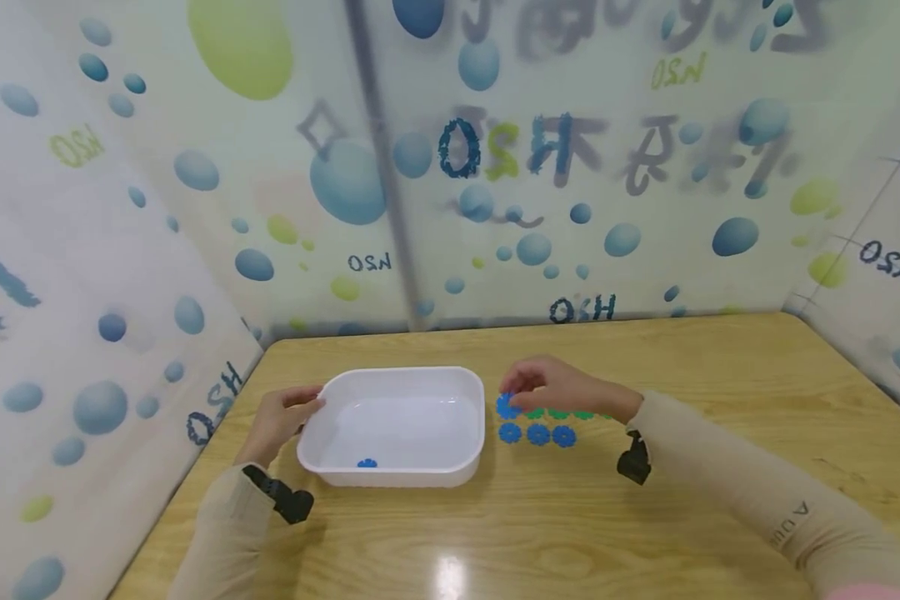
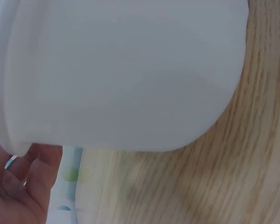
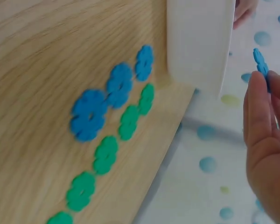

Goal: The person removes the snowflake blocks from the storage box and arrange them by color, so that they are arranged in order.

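My left hand (image 1: 272,423) grips the left rim of a white plastic basin (image 1: 397,477), fingers over the edge. One blue flower-shaped disc (image 1: 367,463) shows inside the basin near its front wall. Just right of the basin, my right hand (image 1: 555,387) pinches another blue flower-shaped disc (image 3: 258,59) between thumb and fingertips, raised above the table. Below that hand lie three blue discs (image 3: 88,115) in a row. Behind them runs a row of several green discs (image 3: 106,155), partly hidden by the right hand in the head view.
Everything stands on a wood-grain table (image 1: 570,533). Its back edge meets a wall (image 1: 630,275) printed with bubbles and letters, and another wall (image 1: 142,275) runs along the left side. A black wrist camera (image 1: 633,460) sits on the right sleeve.
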Demonstrator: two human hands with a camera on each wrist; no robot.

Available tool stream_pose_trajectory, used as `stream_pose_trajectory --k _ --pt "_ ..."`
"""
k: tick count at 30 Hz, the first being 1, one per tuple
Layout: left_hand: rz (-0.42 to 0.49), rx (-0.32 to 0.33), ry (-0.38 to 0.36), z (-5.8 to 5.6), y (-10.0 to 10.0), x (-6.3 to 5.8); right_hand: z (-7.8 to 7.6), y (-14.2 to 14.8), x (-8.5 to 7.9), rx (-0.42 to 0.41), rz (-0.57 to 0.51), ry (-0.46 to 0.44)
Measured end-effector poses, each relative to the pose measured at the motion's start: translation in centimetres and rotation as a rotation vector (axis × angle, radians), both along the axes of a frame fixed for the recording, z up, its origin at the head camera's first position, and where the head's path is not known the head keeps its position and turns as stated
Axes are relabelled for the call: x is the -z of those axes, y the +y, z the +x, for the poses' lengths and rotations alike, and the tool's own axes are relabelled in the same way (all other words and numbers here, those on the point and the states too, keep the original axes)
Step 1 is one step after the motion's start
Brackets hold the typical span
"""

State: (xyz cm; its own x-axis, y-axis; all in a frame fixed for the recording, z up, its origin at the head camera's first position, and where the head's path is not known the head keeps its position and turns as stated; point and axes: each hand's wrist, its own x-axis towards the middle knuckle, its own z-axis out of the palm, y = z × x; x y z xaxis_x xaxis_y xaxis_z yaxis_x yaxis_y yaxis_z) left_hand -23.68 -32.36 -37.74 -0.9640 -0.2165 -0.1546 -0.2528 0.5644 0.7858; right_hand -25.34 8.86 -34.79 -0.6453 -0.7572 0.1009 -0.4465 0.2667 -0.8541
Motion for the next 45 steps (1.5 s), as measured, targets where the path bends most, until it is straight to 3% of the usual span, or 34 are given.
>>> stream_pose_trajectory --k 6,8,13,16,18,22,26,37,45 --pt "0.012 0.015 0.018 0.5 0.3 -0.5 0.2 4.0 1.6 0.070 -0.037 0.044" --pt "0.024 -0.007 0.008 0.3 0.3 -0.3 0.3 5.1 2.2 0.089 -0.037 0.055" --pt "0.036 -0.029 0.028 -1.2 -1.1 2.1 0.6 7.3 3.6 0.145 0.010 0.060" --pt "0.017 -0.009 0.061 -2.0 -1.9 3.1 0.9 8.3 4.1 0.172 0.056 0.058" --pt "0.017 -0.011 0.059 -1.9 -1.9 2.9 1.1 8.7 4.4 0.183 0.086 0.073" --pt "0.026 -0.008 0.022 -0.5 -0.6 0.5 1.4 9.1 4.9 0.222 0.127 0.103" --pt "0.008 -0.004 -0.001 0.4 0.5 -1.0 1.5 9.4 5.5 0.253 0.169 0.136" --pt "-0.010 -0.010 -0.027 0.2 0.5 -0.9 1.6 9.6 5.9 0.262 0.156 0.146" --pt "-0.004 -0.006 -0.019 0.8 1.1 -1.5 1.3 9.6 6.5 0.295 0.151 0.134"
